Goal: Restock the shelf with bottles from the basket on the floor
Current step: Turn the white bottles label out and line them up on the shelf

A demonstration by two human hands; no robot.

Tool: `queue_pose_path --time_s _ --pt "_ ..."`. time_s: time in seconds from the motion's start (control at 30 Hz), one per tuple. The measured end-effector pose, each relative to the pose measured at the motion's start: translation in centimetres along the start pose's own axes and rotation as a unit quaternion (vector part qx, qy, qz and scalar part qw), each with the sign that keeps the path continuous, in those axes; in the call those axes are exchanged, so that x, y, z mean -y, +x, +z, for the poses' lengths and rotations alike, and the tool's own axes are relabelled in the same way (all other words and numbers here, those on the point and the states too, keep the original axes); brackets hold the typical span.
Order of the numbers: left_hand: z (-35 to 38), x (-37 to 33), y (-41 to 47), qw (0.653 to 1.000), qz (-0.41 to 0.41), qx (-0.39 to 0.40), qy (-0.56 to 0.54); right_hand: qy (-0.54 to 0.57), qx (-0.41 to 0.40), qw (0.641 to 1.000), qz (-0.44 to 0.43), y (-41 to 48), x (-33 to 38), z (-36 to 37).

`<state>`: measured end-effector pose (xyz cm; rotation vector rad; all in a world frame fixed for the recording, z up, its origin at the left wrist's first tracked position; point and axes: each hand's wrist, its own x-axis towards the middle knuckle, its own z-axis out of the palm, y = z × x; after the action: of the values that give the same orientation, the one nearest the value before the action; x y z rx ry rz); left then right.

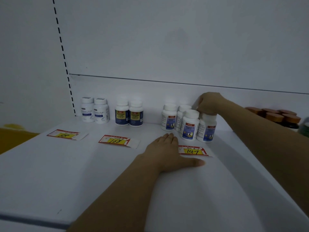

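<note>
A cluster of white bottles stands on the white shelf (66, 173) toward its back right. My right hand (209, 103) grips the cap of the front right bottle (207, 129) from above; the bottle stands on the shelf. Beside it stand a front left bottle (189, 125) and two behind, one at the left (168, 117) and one at the right (182, 113). My left hand (168, 153) rests flat on the shelf, fingers straight, just left of the "147" price tag (194, 150). The basket is out of view.
Further left stand two dark-labelled bottles (128, 114) and two white bottles (95, 110), with price tags "168" (117, 140) and "88" (64, 135) in front. Brown-capped jars (275, 116) crowd the far right. The slotted upright (66, 71) rises at the left.
</note>
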<state>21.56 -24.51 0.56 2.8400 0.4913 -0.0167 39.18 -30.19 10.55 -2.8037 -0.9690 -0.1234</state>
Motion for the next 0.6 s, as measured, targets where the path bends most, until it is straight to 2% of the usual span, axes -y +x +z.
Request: queue_pose_path --time_s 0.07,0.23,0.4,0.5,0.6 --pt "0.0 0.0 0.0 1.0 -0.001 -0.002 -0.006 0.014 -0.021 1.0 0.0 0.1 -0.3 -0.2" --pt "-0.2 -0.1 -0.3 0.998 0.001 -0.029 -0.055 0.091 -0.161 0.982 -0.038 -1.2 -0.8 -4.0" --pt "-0.9 -0.5 -0.3 0.981 0.018 -0.133 -0.139 0.143 -0.241 0.955 -0.095 -4.4 0.0 -8.2" --pt "-1.4 -0.7 -0.4 0.969 0.026 -0.187 -0.162 0.2 -0.223 0.948 -0.112 -6.5 0.4 -8.4" --pt "-1.8 -0.8 -0.5 0.951 0.034 -0.207 -0.228 0.293 -0.134 0.938 -0.128 -8.5 0.5 -6.5"
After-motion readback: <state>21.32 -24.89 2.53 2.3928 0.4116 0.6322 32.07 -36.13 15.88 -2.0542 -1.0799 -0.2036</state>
